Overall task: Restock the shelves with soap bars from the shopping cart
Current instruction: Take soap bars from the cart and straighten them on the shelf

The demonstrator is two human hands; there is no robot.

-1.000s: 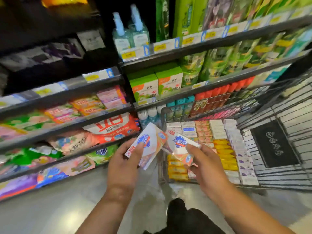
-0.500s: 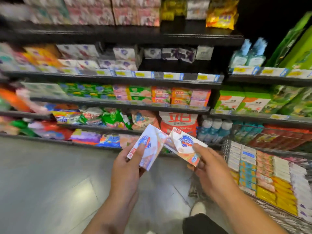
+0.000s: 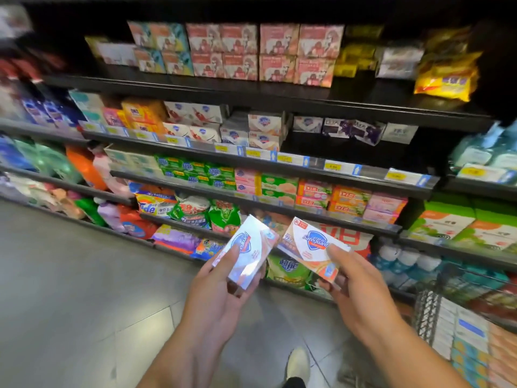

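On the same level as the Safeguard shelf (image 3: 204,146) and left of it stood orange OMO boxes (image 3: 137,112). Two levels under that shelf and to its left lay a Tide bag (image 3: 151,205). The shelf itself carried stacked white boxes (image 3: 264,127), each with the blue Safeguard shield. Yellow tags (image 3: 333,166) ran along its rail, but their print was too blurred for me to read.

Well below the shelf and out in front of it, my left hand (image 3: 221,298) gripped the left bar (image 3: 246,253). My thumb lay on its glossy face and my fingers were curled under it. The blue shield showed on the wrapper, but glare hid the rest of the lettering.

Just right of it, also below the shelf, my right hand (image 3: 361,292) gripped the right bar (image 3: 313,247), thumb on top. Its white and peach wrapper read "Safeguard" in blue, with a red round seal at one corner. The two bars were close at their upper corners, and I could not tell whether they touched.

My shoe (image 3: 298,362) showed far beneath the shelf. Down and right of the shelf stood the wire cart (image 3: 428,312), packed with rows of bars (image 3: 470,337) whose labels were unreadable.
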